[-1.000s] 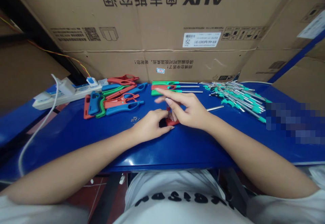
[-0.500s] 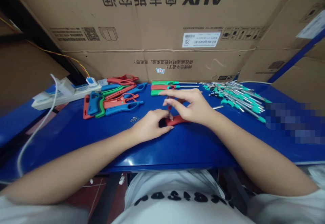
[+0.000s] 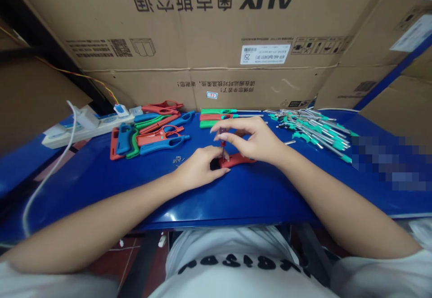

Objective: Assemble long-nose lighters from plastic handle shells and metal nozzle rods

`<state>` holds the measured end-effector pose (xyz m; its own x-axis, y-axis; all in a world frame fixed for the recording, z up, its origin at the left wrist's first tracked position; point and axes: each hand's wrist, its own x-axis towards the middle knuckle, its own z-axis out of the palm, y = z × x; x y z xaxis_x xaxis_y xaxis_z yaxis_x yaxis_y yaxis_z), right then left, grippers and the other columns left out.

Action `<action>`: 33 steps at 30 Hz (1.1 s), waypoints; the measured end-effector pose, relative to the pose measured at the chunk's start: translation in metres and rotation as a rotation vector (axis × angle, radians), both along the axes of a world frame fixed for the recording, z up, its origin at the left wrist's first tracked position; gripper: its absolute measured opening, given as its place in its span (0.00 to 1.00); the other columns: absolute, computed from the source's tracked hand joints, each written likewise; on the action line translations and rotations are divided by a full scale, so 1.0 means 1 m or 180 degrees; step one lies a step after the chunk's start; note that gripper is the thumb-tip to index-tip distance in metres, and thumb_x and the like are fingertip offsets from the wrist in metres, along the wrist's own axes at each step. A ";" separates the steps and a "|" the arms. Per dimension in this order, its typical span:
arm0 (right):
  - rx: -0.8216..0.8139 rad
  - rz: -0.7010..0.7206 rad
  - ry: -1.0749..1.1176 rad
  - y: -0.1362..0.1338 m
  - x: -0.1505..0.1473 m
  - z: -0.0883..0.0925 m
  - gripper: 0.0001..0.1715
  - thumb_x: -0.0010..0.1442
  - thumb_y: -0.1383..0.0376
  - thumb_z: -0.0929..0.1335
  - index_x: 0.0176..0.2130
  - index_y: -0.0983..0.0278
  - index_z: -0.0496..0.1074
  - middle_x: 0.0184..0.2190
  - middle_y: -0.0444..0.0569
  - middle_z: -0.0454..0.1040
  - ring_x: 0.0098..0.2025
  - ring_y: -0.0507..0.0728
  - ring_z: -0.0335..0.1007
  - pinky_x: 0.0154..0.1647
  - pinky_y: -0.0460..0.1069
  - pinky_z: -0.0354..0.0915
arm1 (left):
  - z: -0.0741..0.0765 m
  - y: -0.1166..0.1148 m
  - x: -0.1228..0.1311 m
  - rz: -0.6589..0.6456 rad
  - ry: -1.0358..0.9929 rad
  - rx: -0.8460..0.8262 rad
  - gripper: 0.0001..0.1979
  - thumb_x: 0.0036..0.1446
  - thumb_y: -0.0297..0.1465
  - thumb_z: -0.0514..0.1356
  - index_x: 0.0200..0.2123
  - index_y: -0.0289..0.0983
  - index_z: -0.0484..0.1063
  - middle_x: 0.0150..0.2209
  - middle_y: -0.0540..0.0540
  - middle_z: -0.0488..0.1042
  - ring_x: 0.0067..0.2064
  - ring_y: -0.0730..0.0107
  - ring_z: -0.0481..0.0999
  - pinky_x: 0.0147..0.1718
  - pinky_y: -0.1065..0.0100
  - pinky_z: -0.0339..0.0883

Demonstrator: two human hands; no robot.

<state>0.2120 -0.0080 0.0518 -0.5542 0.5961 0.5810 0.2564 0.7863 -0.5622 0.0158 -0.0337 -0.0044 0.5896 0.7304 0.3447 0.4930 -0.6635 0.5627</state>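
My right hand (image 3: 251, 138) pinches the handle of a small screwdriver (image 3: 222, 141), held upright with its shaft pointing down. The tip meets the left end of a red handle piece (image 3: 238, 159) lying flat on the blue table. My left hand (image 3: 202, 165) grips that same end between thumb and fingers. Part of the red piece is hidden by my hands. A few small screws (image 3: 178, 159) lie on the table just behind my left hand.
Red, blue and green handle shells (image 3: 151, 131) are piled at the left, beside a white power strip (image 3: 72, 131). Assembled lighters (image 3: 219, 117) lie behind my hands. Metal rods with teal parts (image 3: 317, 129) are heaped at the right. A cardboard box (image 3: 189, 32) stands behind.
My right hand and the screwdriver have shifted slightly left. More of the right end of the red piece shows. The left hand keeps its hold.
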 end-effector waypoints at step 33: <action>-0.0667 0.0096 0.0059 -0.008 -0.005 0.004 0.19 0.70 0.63 0.64 0.53 0.67 0.77 0.26 0.45 0.80 0.22 0.50 0.71 0.29 0.45 0.67 | -0.001 0.000 0.004 0.0139 -0.0153 -0.0175 0.08 0.58 0.31 0.66 0.40 0.36 0.74 0.39 0.47 0.78 0.38 0.65 0.77 0.42 0.64 0.71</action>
